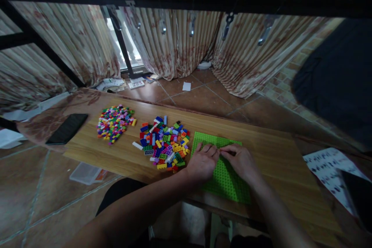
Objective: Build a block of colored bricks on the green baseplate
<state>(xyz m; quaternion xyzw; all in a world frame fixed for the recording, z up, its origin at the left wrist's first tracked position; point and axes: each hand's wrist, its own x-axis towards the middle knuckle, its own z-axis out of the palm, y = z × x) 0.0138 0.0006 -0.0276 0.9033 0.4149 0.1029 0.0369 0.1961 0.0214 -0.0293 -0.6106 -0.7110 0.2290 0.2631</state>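
On the wooden bench (279, 155), right of its middle: a green baseplate (228, 182) lying flat, its near right corner close to the bench's near edge.
Left hand (204, 162): palm down over the plate, perhaps steadying it.
Right hand (238, 159): thumb and index finger brought together, tips meeting the left hand's fingers above the studs.
Grip: both hands have curled fingers; I cannot tell whether something small is pinched between them.
Larger bricks (165, 144): loose pile just beside the plate's left edge, likely for a short reach.
Small pieces (114, 123): heap toward the bench's far left corner, probably kept apart to avoid mixing sizes.
Plate's look: bright green, rows of round studs, shadowed under the hands.
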